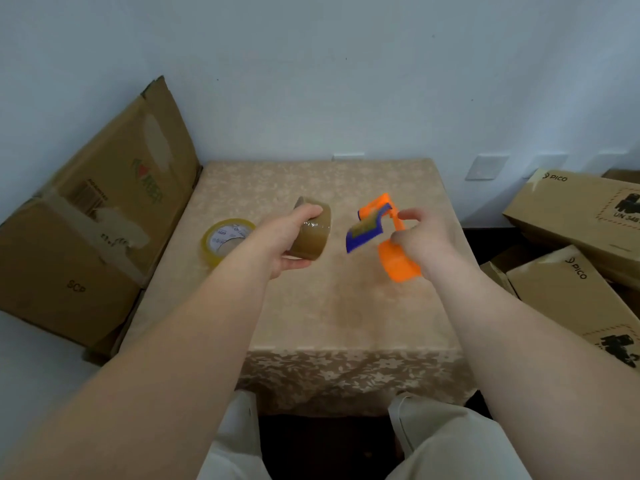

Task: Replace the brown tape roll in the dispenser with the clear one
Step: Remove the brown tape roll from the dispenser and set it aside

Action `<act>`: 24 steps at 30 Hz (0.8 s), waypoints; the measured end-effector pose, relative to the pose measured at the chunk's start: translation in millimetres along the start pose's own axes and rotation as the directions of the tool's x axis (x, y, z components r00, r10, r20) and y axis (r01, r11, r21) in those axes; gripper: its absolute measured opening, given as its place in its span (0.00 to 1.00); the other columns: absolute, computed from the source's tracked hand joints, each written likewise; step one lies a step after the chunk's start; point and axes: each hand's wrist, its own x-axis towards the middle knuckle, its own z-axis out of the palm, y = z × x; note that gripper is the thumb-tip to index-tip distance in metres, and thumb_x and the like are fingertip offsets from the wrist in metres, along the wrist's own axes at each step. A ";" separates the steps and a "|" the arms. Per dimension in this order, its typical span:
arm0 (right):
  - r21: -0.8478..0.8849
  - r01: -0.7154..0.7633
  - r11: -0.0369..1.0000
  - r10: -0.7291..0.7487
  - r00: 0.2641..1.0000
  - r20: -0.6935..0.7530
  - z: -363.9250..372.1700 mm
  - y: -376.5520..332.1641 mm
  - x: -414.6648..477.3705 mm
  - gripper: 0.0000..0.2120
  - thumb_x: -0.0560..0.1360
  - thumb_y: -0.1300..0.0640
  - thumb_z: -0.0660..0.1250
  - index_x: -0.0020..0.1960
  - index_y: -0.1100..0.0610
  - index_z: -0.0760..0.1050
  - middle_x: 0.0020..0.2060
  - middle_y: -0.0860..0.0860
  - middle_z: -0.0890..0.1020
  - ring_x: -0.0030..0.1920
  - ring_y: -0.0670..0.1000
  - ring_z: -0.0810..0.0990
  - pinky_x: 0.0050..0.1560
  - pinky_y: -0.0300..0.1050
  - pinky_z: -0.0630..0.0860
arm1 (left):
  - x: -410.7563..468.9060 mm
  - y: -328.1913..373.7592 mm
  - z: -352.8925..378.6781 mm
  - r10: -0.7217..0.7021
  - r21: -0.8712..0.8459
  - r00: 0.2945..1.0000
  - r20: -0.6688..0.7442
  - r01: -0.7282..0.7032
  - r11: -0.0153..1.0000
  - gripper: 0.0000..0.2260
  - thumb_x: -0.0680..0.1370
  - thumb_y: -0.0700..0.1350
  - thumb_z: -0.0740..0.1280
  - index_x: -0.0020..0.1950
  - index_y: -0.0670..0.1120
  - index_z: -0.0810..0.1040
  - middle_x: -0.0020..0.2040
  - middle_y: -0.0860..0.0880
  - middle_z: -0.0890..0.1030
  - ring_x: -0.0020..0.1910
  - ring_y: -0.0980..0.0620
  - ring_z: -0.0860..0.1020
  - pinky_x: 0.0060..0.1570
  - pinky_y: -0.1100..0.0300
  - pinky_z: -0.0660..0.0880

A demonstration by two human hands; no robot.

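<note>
My left hand [287, 237] grips the brown tape roll [311, 233], held up above the table, apart from the dispenser. The orange dispenser [394, 261], with its blue blade guard [363, 233], is in my right hand [419, 237], a little right of the brown roll. No roll sits in it. A scrap of brown tape clings to the blue guard. The clear tape roll [225, 240] lies flat on the table near its left edge, left of my left hand.
The small table [332, 306] has a beige floral cloth. A large cardboard box [97, 216] leans against its left side. Several PICO cardboard boxes [575, 223] are stacked on the right. A white wall is behind. My knees show under the near edge.
</note>
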 end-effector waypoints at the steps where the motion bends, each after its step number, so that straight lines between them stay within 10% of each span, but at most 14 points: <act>1: -0.095 0.044 0.994 -0.044 0.999 0.002 2.3 3.4 1.2 0.23 0.66 0.61 0.69 0.60 0.47 0.76 0.51 0.54 0.79 0.54 0.57 0.78 0.51 0.50 0.76 | 1.6 -2.1 -0.8 -0.009 0.002 1.000 0.003 0.009 1.000 0.22 0.65 0.56 0.73 0.56 0.47 0.77 0.48 0.47 0.79 0.46 0.47 0.80 0.36 0.56 0.79; 7: -0.390 0.245 0.888 -0.233 0.969 0.079 25.4 25.2 6.7 0.21 0.70 0.62 0.63 0.61 0.47 0.75 0.58 0.56 0.80 0.57 0.60 0.78 0.48 0.46 0.71 | 8.2 -10.4 -1.2 -0.047 0.031 0.996 0.075 0.045 0.998 0.19 0.68 0.54 0.73 0.54 0.47 0.78 0.44 0.48 0.79 0.44 0.48 0.80 0.40 0.54 0.80; 18: -0.305 0.338 0.891 -0.298 0.939 0.168 40.6 26.6 -0.2 0.25 0.70 0.54 0.70 0.66 0.53 0.72 0.59 0.57 0.79 0.59 0.58 0.76 0.49 0.44 0.69 | 13.5 -13.7 -0.5 -0.049 0.130 0.993 0.106 0.035 0.991 0.18 0.68 0.54 0.73 0.54 0.48 0.79 0.48 0.48 0.81 0.46 0.49 0.81 0.48 0.51 0.79; 24: -0.318 0.386 0.866 -0.295 0.908 0.298 47.8 16.5 -18.5 0.31 0.61 0.35 0.71 0.56 0.51 0.69 0.43 0.47 0.77 0.45 0.53 0.77 0.38 0.46 0.69 | 8.7 -16.0 -0.8 -0.112 0.008 0.977 0.180 0.112 0.994 0.15 0.70 0.55 0.72 0.52 0.50 0.79 0.51 0.44 0.80 0.49 0.41 0.81 0.49 0.47 0.79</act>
